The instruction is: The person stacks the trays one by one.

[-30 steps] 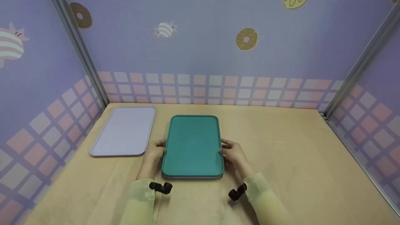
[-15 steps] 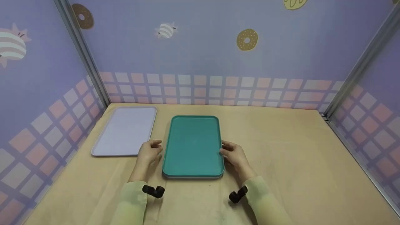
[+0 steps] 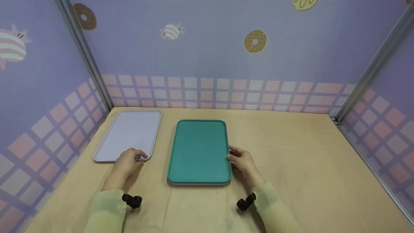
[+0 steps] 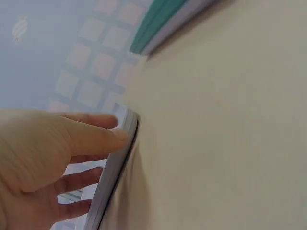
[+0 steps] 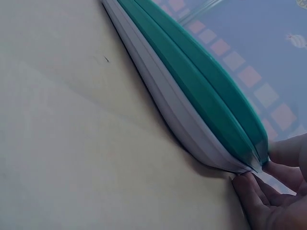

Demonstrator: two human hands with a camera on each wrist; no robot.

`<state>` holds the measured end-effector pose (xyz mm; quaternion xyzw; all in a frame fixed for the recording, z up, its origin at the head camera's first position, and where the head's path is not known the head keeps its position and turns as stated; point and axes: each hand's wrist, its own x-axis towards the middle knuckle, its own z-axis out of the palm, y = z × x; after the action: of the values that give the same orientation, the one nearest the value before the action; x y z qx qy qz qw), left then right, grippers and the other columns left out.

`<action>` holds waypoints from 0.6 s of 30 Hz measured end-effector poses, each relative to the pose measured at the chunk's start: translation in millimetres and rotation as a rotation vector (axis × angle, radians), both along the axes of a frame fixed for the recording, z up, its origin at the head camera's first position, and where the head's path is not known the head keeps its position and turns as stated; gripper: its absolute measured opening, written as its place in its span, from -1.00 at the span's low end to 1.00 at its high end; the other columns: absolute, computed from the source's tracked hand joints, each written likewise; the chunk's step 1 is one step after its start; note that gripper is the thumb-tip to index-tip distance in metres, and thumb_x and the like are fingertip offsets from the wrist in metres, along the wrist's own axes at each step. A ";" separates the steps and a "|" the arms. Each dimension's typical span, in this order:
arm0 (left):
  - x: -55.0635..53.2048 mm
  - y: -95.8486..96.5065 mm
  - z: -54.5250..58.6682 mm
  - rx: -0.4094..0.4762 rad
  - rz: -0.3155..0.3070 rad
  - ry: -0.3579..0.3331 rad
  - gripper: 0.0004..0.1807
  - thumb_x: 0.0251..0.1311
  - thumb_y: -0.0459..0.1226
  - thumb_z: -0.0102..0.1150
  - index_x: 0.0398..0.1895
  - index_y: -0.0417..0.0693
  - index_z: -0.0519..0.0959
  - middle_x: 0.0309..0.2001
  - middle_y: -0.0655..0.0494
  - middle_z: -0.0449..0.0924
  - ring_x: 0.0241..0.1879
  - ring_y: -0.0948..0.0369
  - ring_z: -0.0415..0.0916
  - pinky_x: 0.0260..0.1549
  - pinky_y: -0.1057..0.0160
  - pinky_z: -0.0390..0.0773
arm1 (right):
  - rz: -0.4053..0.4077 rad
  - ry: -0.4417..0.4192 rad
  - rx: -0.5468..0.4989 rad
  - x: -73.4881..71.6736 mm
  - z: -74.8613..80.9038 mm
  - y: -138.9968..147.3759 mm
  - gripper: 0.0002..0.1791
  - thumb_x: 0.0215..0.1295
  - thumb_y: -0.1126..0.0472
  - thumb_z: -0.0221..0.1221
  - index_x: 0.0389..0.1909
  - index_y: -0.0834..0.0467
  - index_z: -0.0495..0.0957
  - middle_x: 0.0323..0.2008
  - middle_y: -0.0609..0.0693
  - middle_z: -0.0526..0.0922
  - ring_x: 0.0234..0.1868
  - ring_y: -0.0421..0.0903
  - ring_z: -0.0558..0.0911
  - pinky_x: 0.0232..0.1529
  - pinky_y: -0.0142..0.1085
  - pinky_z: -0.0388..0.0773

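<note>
A lavender tray [image 3: 132, 134] lies flat at the left of the table. My left hand [image 3: 126, 165] is at its near right corner. The left wrist view shows the thumb [image 4: 117, 136] against the rim and the fingers loosely spread over the tray. In the middle, a teal tray [image 3: 200, 150] tops a stack, with a pale tray [image 5: 177, 115] beneath it in the right wrist view. My right hand [image 3: 244, 163] rests at the stack's right side, its fingertips [image 5: 273, 153] touching the edge.
The pale wooden table [image 3: 307, 168] spreads to the right of the stack. A purple patterned wall [image 3: 207, 51] closes the back, and side walls stand left and right with metal posts [image 3: 85, 53] in the corners.
My left hand has let go of the stack's left side and moved left to the lavender tray's near corner. The right hand and the trays have stayed in place.
</note>
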<state>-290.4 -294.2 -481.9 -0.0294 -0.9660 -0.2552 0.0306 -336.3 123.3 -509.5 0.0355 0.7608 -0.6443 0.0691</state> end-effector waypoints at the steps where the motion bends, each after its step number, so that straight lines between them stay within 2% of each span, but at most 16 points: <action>1: 1.0 -1.4 0.0 -0.011 -0.015 0.001 -0.76 0.24 -0.47 0.28 -0.04 -0.16 0.71 -0.04 -0.25 0.60 0.02 -0.21 0.53 0.06 -0.23 0.52 | 0.000 0.005 0.001 0.3 -0.4 -0.1 -0.46 0.44 0.36 0.19 0.43 0.20 0.44 0.40 0.27 0.49 0.39 0.18 0.52 0.39 0.05 0.48; 3: 2.3 -3.2 0.0 -0.040 -0.037 0.006 -0.76 0.25 -0.49 0.26 -0.06 -0.14 0.72 -0.12 -0.20 0.61 -0.06 -0.14 0.57 0.02 -0.20 0.56 | 0.001 0.015 -0.004 0.6 -1.3 -0.3 -0.46 0.44 0.36 0.19 0.42 0.22 0.45 0.39 0.28 0.49 0.38 0.18 0.53 0.39 0.05 0.49; 6: 3.0 -3.6 -0.1 -0.066 -0.038 0.017 -0.73 0.27 -0.50 0.22 -0.06 -0.09 0.73 -0.18 -0.12 0.60 -0.13 -0.06 0.57 -0.03 -0.16 0.56 | 0.007 0.035 -0.009 0.7 -1.8 0.0 -0.47 0.43 0.37 0.20 0.40 0.24 0.46 0.37 0.30 0.50 0.37 0.19 0.54 0.39 0.05 0.49; 11: 5.0 -2.9 1.3 -0.093 -0.041 0.003 -0.73 0.30 -0.51 0.20 -0.07 -0.05 0.74 -0.19 -0.11 0.61 -0.15 -0.07 0.58 -0.05 -0.17 0.58 | 0.009 0.033 -0.020 0.8 -1.8 0.9 -0.47 0.42 0.37 0.20 0.40 0.23 0.46 0.37 0.28 0.51 0.37 0.18 0.54 0.39 0.04 0.49; 18: 19.1 1.6 4.6 -0.092 -0.042 -0.029 -0.74 0.29 -0.49 0.23 -0.11 -0.02 0.76 -0.24 -0.06 0.61 -0.18 -0.06 0.60 -0.09 -0.19 0.60 | 0.008 0.024 -0.039 0.5 -1.7 2.4 -0.45 0.44 0.39 0.19 0.43 0.24 0.43 0.38 0.31 0.49 0.38 0.19 0.52 0.38 0.03 0.50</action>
<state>-271.3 -292.7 -477.4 -0.0471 -0.9762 -0.2117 0.0101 -335.8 125.7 -511.2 0.0235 0.7491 -0.6590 0.0631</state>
